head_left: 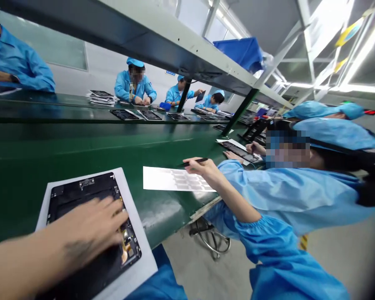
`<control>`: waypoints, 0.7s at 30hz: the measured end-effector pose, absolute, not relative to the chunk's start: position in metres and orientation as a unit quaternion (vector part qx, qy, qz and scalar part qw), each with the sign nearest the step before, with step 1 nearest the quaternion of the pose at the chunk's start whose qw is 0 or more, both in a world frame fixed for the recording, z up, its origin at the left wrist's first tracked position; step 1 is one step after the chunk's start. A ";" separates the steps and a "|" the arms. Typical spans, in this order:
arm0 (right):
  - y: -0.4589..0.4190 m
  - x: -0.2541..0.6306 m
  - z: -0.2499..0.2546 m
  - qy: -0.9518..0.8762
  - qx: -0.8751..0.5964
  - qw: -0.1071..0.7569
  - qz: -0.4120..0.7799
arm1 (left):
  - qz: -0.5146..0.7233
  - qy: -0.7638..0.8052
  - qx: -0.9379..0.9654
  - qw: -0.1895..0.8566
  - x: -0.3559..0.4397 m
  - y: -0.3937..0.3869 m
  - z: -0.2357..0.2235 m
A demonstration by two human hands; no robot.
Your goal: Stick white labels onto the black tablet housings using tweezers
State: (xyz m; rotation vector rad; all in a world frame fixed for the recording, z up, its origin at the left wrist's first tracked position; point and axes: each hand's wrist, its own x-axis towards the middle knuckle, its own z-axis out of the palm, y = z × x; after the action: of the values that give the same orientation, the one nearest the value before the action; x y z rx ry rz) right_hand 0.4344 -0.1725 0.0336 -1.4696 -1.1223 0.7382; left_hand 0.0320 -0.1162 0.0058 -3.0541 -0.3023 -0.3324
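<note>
I've got the left hand (pixel 95 227) lower left, blurred, fingers loosely spread over an opened tablet (pixel 103 266); contact, can't tell from here. White board (pixel 145 266) underneath. Mid-frame, my right hand (pixel 203 168) pinches a black pen-like tool (pixel 201 161) above a label sheet (pixel 158 178). Co-worker (pixel 122 86) in blue, upper left.
</note>
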 end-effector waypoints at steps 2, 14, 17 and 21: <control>-0.158 0.428 0.026 -0.480 -0.603 0.550 0.322 | -0.084 -0.056 -0.993 0.067 0.094 -0.077 0.031; -0.148 0.418 0.022 -0.465 -0.576 0.532 0.412 | -0.120 0.108 -0.979 -0.126 0.184 -0.008 0.000; -0.146 0.411 0.023 -0.491 -0.587 0.499 0.406 | -0.121 0.103 -0.976 -0.147 0.174 -0.010 0.002; -0.136 0.409 0.020 -0.525 -0.610 0.456 0.379 | -0.086 0.093 -0.978 -0.165 0.178 -0.005 -0.001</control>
State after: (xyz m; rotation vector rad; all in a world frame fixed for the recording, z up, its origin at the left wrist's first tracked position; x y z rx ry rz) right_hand 0.4088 -0.1362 0.0204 -1.5048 -1.2952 0.9339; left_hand 0.1782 -0.0049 -0.0011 -3.4439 0.3270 -0.3014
